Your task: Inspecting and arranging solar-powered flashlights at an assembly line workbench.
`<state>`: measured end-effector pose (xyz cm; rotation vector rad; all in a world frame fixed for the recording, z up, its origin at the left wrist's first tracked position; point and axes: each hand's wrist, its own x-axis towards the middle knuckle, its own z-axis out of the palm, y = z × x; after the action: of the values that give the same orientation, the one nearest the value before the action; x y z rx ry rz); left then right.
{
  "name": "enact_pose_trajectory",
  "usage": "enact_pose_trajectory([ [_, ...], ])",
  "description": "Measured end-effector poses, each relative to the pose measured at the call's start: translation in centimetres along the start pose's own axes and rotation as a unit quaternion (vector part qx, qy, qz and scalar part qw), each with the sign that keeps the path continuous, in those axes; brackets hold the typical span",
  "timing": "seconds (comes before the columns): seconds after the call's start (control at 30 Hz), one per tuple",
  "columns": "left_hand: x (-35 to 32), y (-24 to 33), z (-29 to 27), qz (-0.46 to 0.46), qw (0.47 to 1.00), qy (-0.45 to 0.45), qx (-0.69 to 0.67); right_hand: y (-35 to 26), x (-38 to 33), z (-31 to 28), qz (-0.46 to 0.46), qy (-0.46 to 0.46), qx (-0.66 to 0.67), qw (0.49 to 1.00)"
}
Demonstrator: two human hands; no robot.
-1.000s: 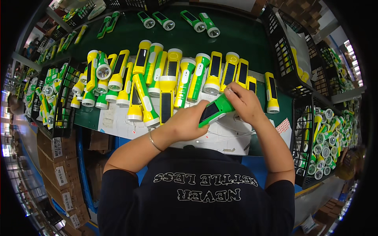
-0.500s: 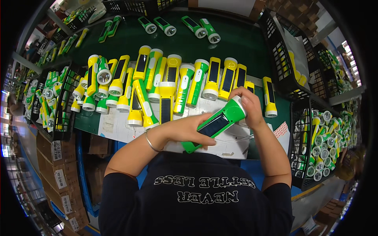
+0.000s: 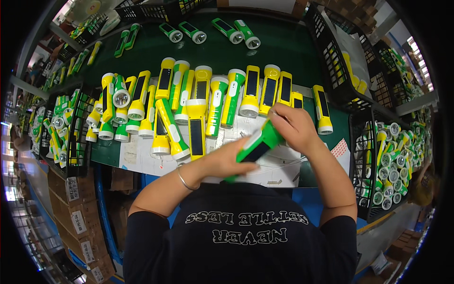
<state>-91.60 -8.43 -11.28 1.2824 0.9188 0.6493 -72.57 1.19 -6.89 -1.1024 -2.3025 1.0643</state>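
Observation:
Both my hands hold one green flashlight (image 3: 257, 145) with a dark solar panel on its side, tilted over the near edge of the white work surface. My left hand (image 3: 226, 160) wraps the lower body, slightly blurred. Around the head end, my right hand (image 3: 294, 127) is closed, hiding most of the lamp. Just beyond my hands stand yellow and green flashlights in a crowded group; a yellow one (image 3: 196, 130) with a panel is nearest my left hand. Another yellow flashlight (image 3: 268, 90) stands behind my right hand.
Black crates full of flashlights flank me, one at the left (image 3: 78, 137) and one at the right (image 3: 362, 165). Another black crate (image 3: 331, 61) sits at the back right. Several flashlights lie on the green table (image 3: 156, 49). Cardboard boxes (image 3: 71, 208) are stacked at lower left.
The held flashlight has rolled in my hands, so its panel turns toward me and its white switch strip shows. My right hand has come slightly nearer and left over its head end.

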Motion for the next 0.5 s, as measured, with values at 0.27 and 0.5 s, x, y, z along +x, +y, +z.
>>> enact_pose_trajectory([
  [0.27, 1.1, -0.7, -0.3, -0.067, 0.989, -0.051, -0.121, 2.2, 1.1, 0.1, 0.009, -0.016, 0.037, 0.999],
  [0.5, 1.5, -0.7, 0.0, -0.057, 0.978, -0.098, -0.175, 2.5, 0.9, -0.4, 0.052, -0.021, 0.097, 0.994],
])
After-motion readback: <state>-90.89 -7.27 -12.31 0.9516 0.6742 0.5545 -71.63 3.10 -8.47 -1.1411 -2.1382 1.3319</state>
